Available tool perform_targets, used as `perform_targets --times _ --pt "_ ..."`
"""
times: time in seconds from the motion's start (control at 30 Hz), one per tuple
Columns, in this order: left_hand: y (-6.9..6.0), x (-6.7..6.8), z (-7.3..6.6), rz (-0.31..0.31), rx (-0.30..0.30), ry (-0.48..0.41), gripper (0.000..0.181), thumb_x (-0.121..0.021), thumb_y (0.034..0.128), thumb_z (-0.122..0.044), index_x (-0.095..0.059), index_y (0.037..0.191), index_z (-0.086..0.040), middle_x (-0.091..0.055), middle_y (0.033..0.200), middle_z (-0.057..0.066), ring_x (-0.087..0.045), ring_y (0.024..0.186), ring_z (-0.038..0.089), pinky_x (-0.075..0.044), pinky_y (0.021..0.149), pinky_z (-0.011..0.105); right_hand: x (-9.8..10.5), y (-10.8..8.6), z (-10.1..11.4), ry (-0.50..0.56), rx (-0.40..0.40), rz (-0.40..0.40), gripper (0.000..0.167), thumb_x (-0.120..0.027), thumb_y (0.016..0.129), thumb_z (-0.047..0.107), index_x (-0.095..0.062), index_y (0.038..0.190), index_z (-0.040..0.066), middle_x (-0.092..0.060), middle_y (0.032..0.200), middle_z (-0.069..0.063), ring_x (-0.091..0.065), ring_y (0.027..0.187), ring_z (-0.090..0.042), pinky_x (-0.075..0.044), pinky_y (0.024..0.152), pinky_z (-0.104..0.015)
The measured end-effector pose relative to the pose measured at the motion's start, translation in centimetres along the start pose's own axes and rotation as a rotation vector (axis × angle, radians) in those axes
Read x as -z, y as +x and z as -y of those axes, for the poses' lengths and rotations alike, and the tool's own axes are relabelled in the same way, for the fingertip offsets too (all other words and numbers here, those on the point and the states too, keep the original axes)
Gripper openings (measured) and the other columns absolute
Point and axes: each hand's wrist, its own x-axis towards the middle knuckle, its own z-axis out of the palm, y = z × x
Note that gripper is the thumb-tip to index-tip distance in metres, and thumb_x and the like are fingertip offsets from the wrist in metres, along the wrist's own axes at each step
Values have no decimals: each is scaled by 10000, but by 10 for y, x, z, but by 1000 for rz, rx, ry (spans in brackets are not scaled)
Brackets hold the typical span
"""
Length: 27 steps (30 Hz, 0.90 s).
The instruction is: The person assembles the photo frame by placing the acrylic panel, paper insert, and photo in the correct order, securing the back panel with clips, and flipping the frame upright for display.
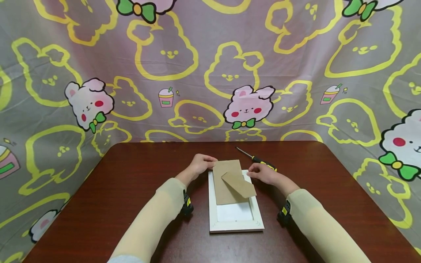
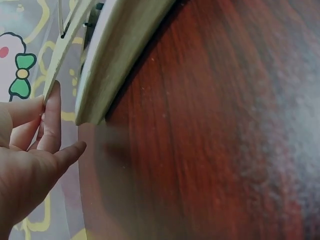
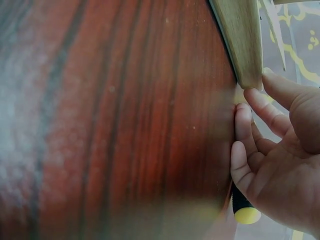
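A white picture frame [image 1: 236,226] lies face down on the table, with a white sheet [image 1: 234,213] inside its opening. Above the frame, tilted and partly overlapping it, is a brown backing board [image 1: 222,191] with a fold-out stand leg [image 1: 241,185]. My left hand [image 1: 199,164] pinches the board's far left corner; in the left wrist view the board's thin edge [image 2: 56,65] sits between thumb and fingers, apart from the frame. At the frame's far right corner, my right hand [image 1: 263,172] holds the wooden edge [image 3: 242,45] between thumb and index finger.
Behind the right hand lies a screwdriver [image 1: 258,160] with a black and yellow handle, its shaft pointing to the far left. The dark red-brown table [image 1: 131,204] ends at a patterned curtain [image 1: 197,87], which also hangs along both sides.
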Motion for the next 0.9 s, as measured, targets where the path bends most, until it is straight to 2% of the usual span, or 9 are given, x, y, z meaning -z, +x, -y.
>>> perform_targets --times 0.23,0.43,0.67,0.9 --pt "0 -3 -5 -33 -3 7 179 -634 913 10 -715 1067 49 -698 1023 155 -671 779 192 -511 829 350 1 -1 2 5 8 3 143 -629 959 169 -622 956 27 -552 813 -44 -489 752 -190 -392 673 -316" --pt "2 -3 -5 -62 19 22 171 -630 922 -7 -727 1061 23 -702 1002 130 -660 778 175 -509 825 353 0 0 1 5 -11 4 134 -626 961 168 -622 961 34 -540 802 -42 -485 749 -194 -389 664 -317" --pt "2 -5 -2 -24 39 -11 175 -639 914 -2 -720 1064 37 -702 991 131 -646 760 160 -522 808 343 0 0 0 14 1 -2 139 -631 958 168 -619 955 29 -545 801 -40 -483 738 -189 -390 661 -321" --pt "1 -3 -5 -9 45 16 170 -641 915 -4 -721 1060 35 -696 1001 125 -648 788 176 -522 809 339 0 0 0 0 7 -10 150 -631 959 176 -622 959 26 -562 827 -41 -486 756 -186 -395 674 -316"
